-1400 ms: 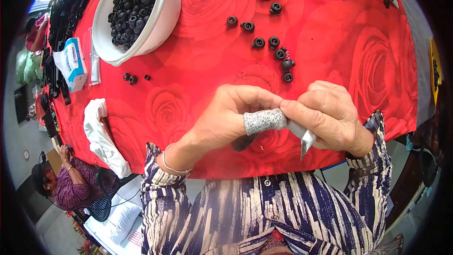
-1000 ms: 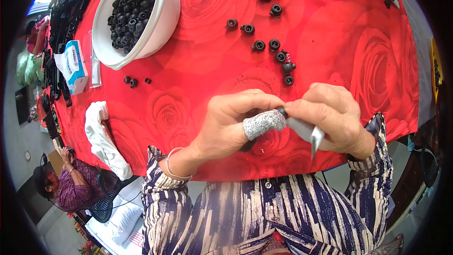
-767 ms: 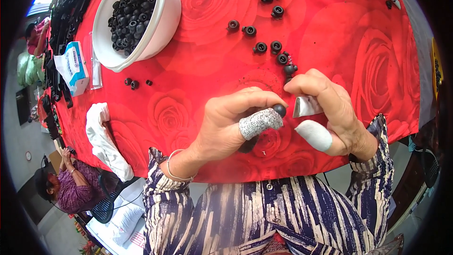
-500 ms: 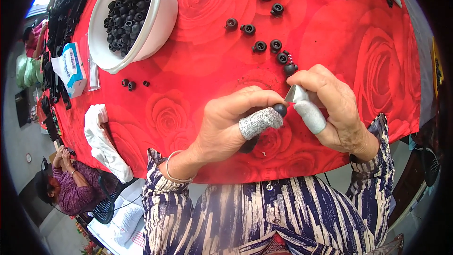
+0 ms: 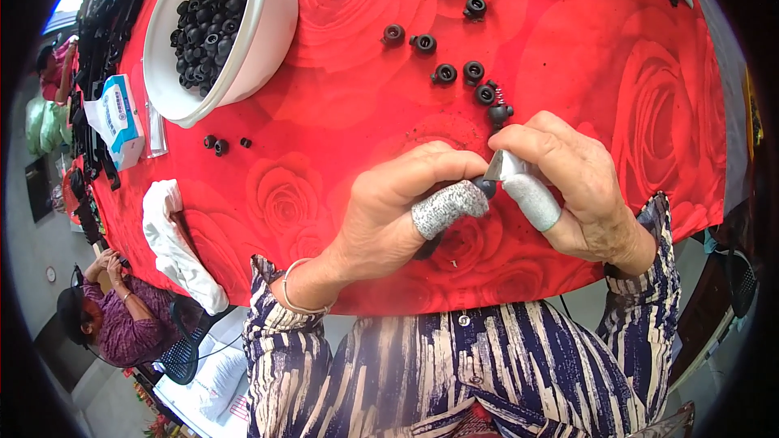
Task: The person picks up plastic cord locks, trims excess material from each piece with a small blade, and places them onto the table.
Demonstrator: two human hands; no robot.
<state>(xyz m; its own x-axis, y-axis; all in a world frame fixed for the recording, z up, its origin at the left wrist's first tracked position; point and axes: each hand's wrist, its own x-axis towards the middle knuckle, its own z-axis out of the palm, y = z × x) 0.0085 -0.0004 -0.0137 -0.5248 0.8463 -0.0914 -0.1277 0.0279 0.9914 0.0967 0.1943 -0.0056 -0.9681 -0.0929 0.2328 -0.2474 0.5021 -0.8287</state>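
Observation:
My left hand [image 5: 406,195] is closed, pinching a small round black cord lock [image 5: 484,186] between thumb and fingers. Its thumb wears a speckled grey cloth sleeve [image 5: 446,209]. Close beside it, my right hand [image 5: 568,182] grips a small metal blade [image 5: 497,166], its tip at the cord lock's upper edge. A plain grey sleeve [image 5: 531,201] covers the right thumb. Just beyond the right fingertips lie a black cord lock [image 5: 498,114] and a thin metal spring [image 5: 501,96]. Most of the blade and of the held piece is hidden by my fingers.
A white bowl [image 5: 272,40] of black pieces stands at the far left. Several cord locks [image 5: 444,74] lie scattered beyond my hands. Leftward are small black bits [image 5: 221,147], a tissue box [image 5: 122,126] and a white cloth [image 5: 172,239]. Another person [image 5: 134,320] sits beyond the left edge.
The blade tip has come against the black cord lock, which has turned slightly in my left fingers. Both hands stay nearly in place. The view has shifted a little.

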